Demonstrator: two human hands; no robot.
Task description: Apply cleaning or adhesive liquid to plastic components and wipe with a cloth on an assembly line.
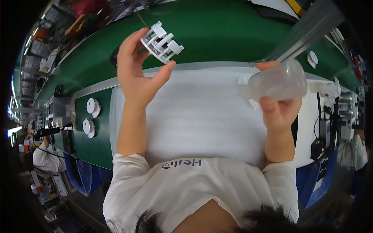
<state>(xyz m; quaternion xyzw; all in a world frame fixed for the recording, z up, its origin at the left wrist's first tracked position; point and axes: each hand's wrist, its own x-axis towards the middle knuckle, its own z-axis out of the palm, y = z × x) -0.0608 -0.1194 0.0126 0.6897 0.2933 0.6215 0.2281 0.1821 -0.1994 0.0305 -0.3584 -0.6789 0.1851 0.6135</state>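
Observation:
My left hand (136, 79) is raised over the far left of the work surface, its fingers and thumb closed around the rim of a white plastic housing (162, 42). Several posts and bars stand out from the housing's upper side. A thin dark cord shows just behind it; whether it joins the housing I cannot tell. Over on the right, my right hand (280, 113) grips a translucent plastic cup (276, 82), tilted on its side and slightly blurred. The two held things are well apart. Below both hands lies a white foam sheet (202, 116).
Two round white parts (93, 107) (89, 127) lie on the green mat at left, another round white part (312, 59) at far right. A metal post (307, 31) rises beyond my right hand. Black adapters and cables (324, 134) sit at right; blue bins (83, 174) hang below.

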